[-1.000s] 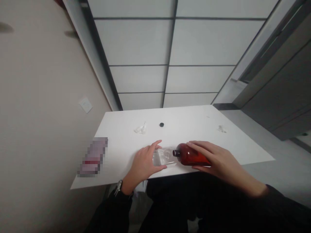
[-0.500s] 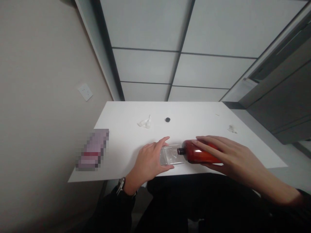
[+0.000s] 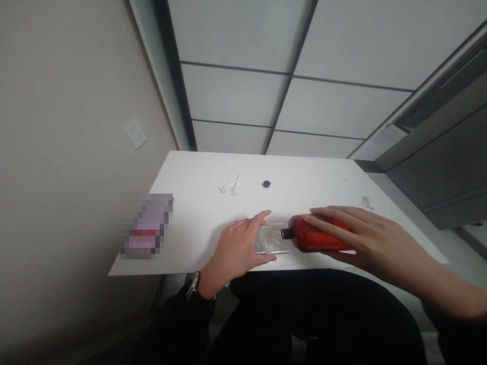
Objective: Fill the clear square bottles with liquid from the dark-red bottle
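Note:
An amber-red bottle (image 3: 315, 238) lies on its side near the front edge of a white table (image 3: 198, 213), its uncapped black neck pointing left. My right hand (image 3: 365, 238) is wrapped over the bottle's body. A small clear container (image 3: 272, 238) sits at the bottle's mouth, and my left hand (image 3: 239, 248) grips its left side between thumb and fingers. A black cap (image 3: 266, 183) lies farther back on the table.
A crumpled white scrap (image 3: 230, 187) lies left of the cap and another small scrap (image 3: 366, 202) sits near the right edge. A blurred-out pink object (image 3: 146, 225) rests at the table's left edge. A beige wall with a socket (image 3: 135, 134) stands on the left.
The camera view has shifted, so the table sits higher in frame. Both hands keep their hold on the container and the bottle, with the bottle's neck now closer to the container.

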Tool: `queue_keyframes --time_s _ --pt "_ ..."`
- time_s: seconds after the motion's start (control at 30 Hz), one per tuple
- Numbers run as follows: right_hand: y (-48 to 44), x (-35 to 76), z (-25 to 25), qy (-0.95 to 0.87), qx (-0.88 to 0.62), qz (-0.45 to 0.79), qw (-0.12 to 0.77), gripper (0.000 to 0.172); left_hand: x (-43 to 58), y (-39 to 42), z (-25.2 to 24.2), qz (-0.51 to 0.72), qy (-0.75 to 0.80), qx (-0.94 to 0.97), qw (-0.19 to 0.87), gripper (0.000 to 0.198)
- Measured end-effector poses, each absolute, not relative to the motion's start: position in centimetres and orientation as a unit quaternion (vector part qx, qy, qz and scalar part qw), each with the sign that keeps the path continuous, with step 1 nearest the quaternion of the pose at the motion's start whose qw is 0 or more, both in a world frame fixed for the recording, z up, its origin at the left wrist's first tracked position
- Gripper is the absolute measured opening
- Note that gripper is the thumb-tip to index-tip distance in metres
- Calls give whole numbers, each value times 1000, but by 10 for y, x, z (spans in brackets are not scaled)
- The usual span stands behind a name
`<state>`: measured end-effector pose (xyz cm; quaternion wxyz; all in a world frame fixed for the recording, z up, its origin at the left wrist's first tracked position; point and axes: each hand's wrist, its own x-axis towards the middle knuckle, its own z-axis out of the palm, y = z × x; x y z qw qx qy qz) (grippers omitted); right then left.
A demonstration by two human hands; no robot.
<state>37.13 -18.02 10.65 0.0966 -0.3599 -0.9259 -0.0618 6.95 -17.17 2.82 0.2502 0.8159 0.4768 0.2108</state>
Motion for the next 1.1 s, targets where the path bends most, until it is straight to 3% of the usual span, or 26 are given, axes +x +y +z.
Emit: queue_keyframes --time_s 0.33,0.6,0.87,1.1 --pt "-175 367 115 -929 -358 -57 76 65 72 -172 33 196 484 816 248 95" --pt "-172 362 123 -934 -345 -79 53 66 71 -172 31 207 479 818 241 92" --pt "-174 355 130 -936 -331 -118 22 49 72 -173 38 179 485 824 230 95" --pt "-174 348 141 -936 -320 -146 -19 56 72 -173 39 176 479 830 224 93"
